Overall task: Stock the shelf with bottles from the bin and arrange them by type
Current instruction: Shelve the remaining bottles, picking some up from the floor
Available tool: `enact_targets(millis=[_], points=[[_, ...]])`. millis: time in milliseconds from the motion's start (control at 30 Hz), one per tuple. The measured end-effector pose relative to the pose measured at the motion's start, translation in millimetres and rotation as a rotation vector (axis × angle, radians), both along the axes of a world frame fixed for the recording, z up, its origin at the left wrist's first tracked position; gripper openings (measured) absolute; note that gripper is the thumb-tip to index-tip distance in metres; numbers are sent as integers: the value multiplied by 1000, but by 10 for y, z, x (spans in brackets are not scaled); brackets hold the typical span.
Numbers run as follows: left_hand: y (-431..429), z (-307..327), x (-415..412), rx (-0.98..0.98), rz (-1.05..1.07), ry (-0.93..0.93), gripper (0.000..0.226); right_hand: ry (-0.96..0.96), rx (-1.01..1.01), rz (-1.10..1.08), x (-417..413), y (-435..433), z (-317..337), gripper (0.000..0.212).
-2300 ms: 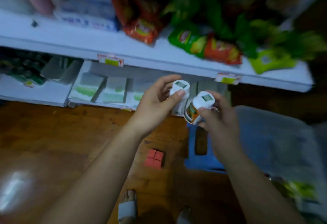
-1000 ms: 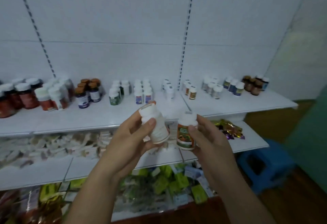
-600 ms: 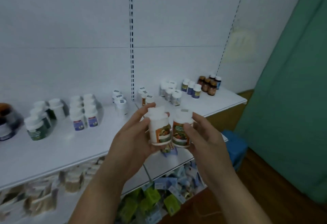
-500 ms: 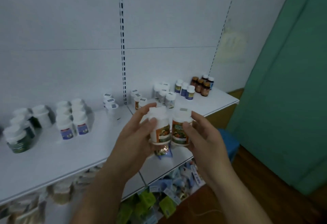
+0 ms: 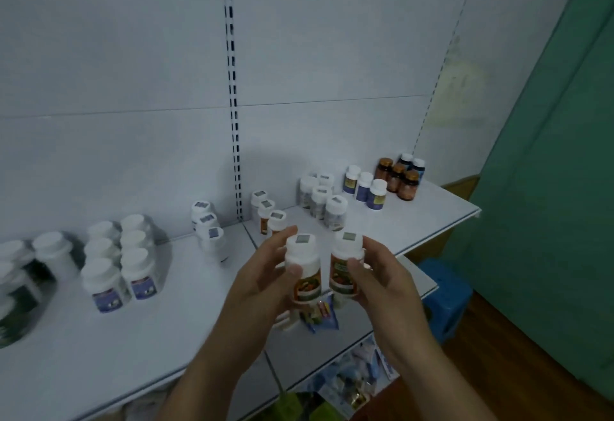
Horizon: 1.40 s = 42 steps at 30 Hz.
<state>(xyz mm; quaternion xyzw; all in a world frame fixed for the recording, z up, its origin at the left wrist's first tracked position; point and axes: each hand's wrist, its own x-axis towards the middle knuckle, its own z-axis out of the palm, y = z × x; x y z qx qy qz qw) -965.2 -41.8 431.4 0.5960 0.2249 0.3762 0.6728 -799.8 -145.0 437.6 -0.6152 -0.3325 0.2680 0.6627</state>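
I hold two white-capped bottles with orange-and-green labels upright, side by side, in front of the white shelf [image 5: 186,331]. My left hand [image 5: 262,284] grips the left bottle [image 5: 304,269]. My right hand [image 5: 382,281] grips the right bottle [image 5: 345,266]. Just behind them on the shelf stands a short row of matching orange-label bottles [image 5: 269,216]. The bin is not in view.
Groups of bottles stand along the shelf: blue-label white bottles [image 5: 123,264], small white ones [image 5: 209,228], grey-label ones [image 5: 324,199], blue ones [image 5: 365,184], brown ones [image 5: 398,178]. A blue stool [image 5: 445,297] sits on the floor at right. Packets fill the lower shelves. A green wall [image 5: 548,188] stands at right.
I have risen from the floor near the low shelves to the bottle shelf, carrying both bottles. My view swung right along the shelf, and the bottles came closer to the orange-label row.
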Motion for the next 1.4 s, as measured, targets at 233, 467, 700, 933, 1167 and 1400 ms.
enact_targets(millis=[233, 467, 700, 933, 1167, 1400], points=[[303, -115, 355, 144, 152, 147, 53, -41, -3, 165, 432, 711, -251, 31], [632, -238, 839, 259, 387, 268, 46, -46, 13, 312, 996, 1372, -480, 35], [535, -624, 1075, 202, 615, 345, 43, -102, -22, 388, 1218, 1837, -824, 33], [637, -855, 1076, 208, 727, 389, 48, -178, -10, 328, 1221, 2263, -1044, 35], [697, -956, 1066, 241, 654, 331, 51, -272, -74, 295, 1129, 2746, -1030, 34], [741, -1037, 1087, 235, 631, 315, 54, -283, -62, 250, 1083, 3056, -1032, 34]])
